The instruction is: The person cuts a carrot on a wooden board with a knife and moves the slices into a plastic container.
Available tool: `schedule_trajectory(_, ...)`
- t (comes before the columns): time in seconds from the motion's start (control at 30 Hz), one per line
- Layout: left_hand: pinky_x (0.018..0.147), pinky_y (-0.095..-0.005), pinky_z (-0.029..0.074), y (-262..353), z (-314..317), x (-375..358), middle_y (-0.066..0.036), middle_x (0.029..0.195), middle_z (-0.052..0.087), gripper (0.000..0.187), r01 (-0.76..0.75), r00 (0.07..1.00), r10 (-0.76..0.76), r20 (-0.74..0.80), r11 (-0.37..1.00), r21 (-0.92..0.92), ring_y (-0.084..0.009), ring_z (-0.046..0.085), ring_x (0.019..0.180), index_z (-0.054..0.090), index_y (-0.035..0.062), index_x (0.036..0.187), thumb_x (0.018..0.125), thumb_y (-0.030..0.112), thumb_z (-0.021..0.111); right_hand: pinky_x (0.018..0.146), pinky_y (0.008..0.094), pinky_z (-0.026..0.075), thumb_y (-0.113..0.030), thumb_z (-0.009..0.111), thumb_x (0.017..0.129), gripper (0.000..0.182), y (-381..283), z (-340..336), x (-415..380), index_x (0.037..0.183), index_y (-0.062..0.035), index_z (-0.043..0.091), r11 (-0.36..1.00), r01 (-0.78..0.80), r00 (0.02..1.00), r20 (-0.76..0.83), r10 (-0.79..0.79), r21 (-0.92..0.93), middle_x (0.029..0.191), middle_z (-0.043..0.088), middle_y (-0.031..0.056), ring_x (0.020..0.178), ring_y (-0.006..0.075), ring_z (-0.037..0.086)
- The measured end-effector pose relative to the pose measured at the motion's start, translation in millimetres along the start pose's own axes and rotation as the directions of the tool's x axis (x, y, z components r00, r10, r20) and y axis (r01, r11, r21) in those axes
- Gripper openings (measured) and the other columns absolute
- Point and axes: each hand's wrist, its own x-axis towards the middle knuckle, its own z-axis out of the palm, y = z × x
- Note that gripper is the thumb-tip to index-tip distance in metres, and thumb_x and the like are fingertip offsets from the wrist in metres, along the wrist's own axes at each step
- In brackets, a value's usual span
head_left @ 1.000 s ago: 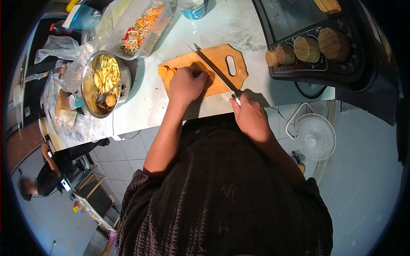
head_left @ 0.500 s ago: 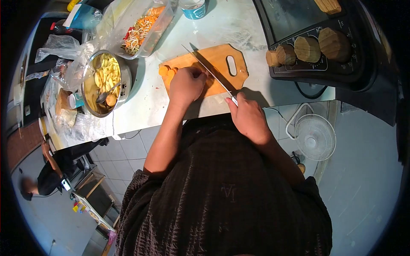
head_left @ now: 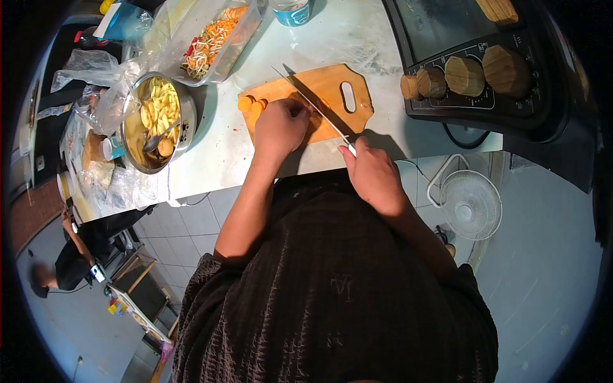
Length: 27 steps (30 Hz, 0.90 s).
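Note:
A wooden cutting board [head_left: 359,115] with a handle slot lies near the table edge. My right hand [head_left: 375,175] is closed around the white handle of a long knife [head_left: 313,104], whose blade slants across the board toward the far left. Just left of the blade, my left hand [head_left: 281,126] rests on the board with fingers curled and pressed together. Whatever is under those fingers is hidden. Orange carrot slices [head_left: 253,107] lie on the board beyond and left of that hand. A thin orange piece [head_left: 325,102] sits right of the blade.
Left stand a metal pot [head_left: 186,121] of pale yellow cut pieces with a spoon, and a plastic container [head_left: 239,51] of shredded vegetables. Plastic bags [head_left: 118,102] crowd that side. A black appliance [head_left: 460,115] with wooden knobs is right. A fan [head_left: 471,204] and another person [head_left: 73,262] are beyond the table.
The whole view has shifted very slightly. Both hands, the knife and the board keep practically the same positions relative to each other.

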Motion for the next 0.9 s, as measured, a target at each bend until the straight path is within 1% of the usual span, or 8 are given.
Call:
schedule_trajectory(0.07,0.067,-0.0343,0.050,0.7,-0.4,0.2,-0.017,0.079,0.070,0.030,-0.009,1.000,0.009,-0.002,1.000,0.024,-0.0263,0.068,0.069,0.072,0.0000,0.095,0.088,0.028,0.065,0.070,0.0516,0.052,-0.034,0.053,0.097,0.036,-0.6,0.4,-0.1,0.094,0.0023,0.057,1.000,-0.006,1.000,0.006,0.006,0.007,0.079,0.065,0.0280,0.079,0.0458,0.065)
schedule_trajectory(0.2,0.068,-0.0347,0.050,2.5,-1.4,-0.2,-0.017,0.079,0.070,0.029,0.001,1.000,-0.001,0.008,1.000,0.014,-0.0269,0.068,0.070,0.072,0.0003,0.095,0.087,0.027,0.065,0.071,0.0518,0.052,-0.032,0.053,0.097,0.036,-2.9,-2.8,0.9,0.095,0.0033,0.056,1.000,-0.017,1.000,0.026,0.017,0.007,0.081,0.065,0.0285,0.080,0.0462,0.065)
schedule_trajectory(0.27,0.073,-0.0396,0.052,3.5,-1.7,0.1,-0.018,0.082,0.070,0.028,0.013,1.000,-0.013,0.018,1.000,0.022,-0.0343,0.068,0.078,0.073,0.0024,0.093,0.085,0.028,0.063,0.071,0.0518,0.052,-0.032,0.053,0.097,0.036,-2.7,-3.2,2.0,0.095,0.0034,0.056,1.000,-0.011,1.000,0.028,0.011,0.005,0.081,0.065,0.0285,0.081,0.0463,0.064)
schedule_trajectory(0.53,0.073,-0.0400,0.052,5.5,-3.3,-1.5,-0.018,0.082,0.070,0.028,0.001,1.000,-0.002,0.011,1.000,0.027,-0.0345,0.068,0.079,0.073,0.0024,0.093,0.085,0.028,0.063,0.072,0.0519,0.052,-0.030,0.053,0.097,0.034,-6.3,-1.8,6.6,0.094,0.0039,0.055,1.000,-0.027,0.999,0.047,0.027,0.003,0.082,0.065,0.0291,0.082,0.0471,0.064)
schedule_trajectory(0.6,0.073,-0.0400,0.052,4.4,-2.7,-1.4,-0.018,0.082,0.070,0.028,-0.009,1.000,0.009,0.010,0.999,0.031,-0.0344,0.068,0.078,0.073,0.0023,0.093,0.085,0.028,0.063,0.072,0.0523,0.051,-0.031,0.053,0.097,0.035,-4.7,1.4,7.3,0.095,0.0038,0.055,0.999,-0.029,0.999,0.038,0.028,0.026,0.081,0.065,0.0290,0.081,0.0473,0.064)
schedule_trajectory(0.83,0.072,-0.0400,0.052,4.9,-2.6,-0.8,-0.018,0.082,0.070,0.028,0.003,1.000,-0.003,0.010,1.000,0.016,-0.0342,0.068,0.078,0.073,0.0019,0.093,0.085,0.027,0.064,0.070,0.0525,0.051,-0.032,0.053,0.097,0.036,-0.5,5.6,1.7,0.095,0.0034,0.055,0.999,-0.030,1.000,0.008,0.030,0.010,0.081,0.065,0.0283,0.080,0.0471,0.064)
schedule_trajectory(0.9,0.072,-0.0399,0.052,4.3,-2.5,-1.3,-0.018,0.082,0.070,0.028,0.009,1.000,-0.009,0.009,1.000,0.006,-0.0342,0.068,0.078,0.073,0.0020,0.093,0.085,0.027,0.064,0.069,0.0522,0.051,-0.033,0.053,0.097,0.036,-0.6,4.4,-2.4,0.095,0.0030,0.055,0.997,-0.071,0.997,0.007,0.071,-0.027,0.080,0.065,0.0279,0.079,0.0468,0.064)
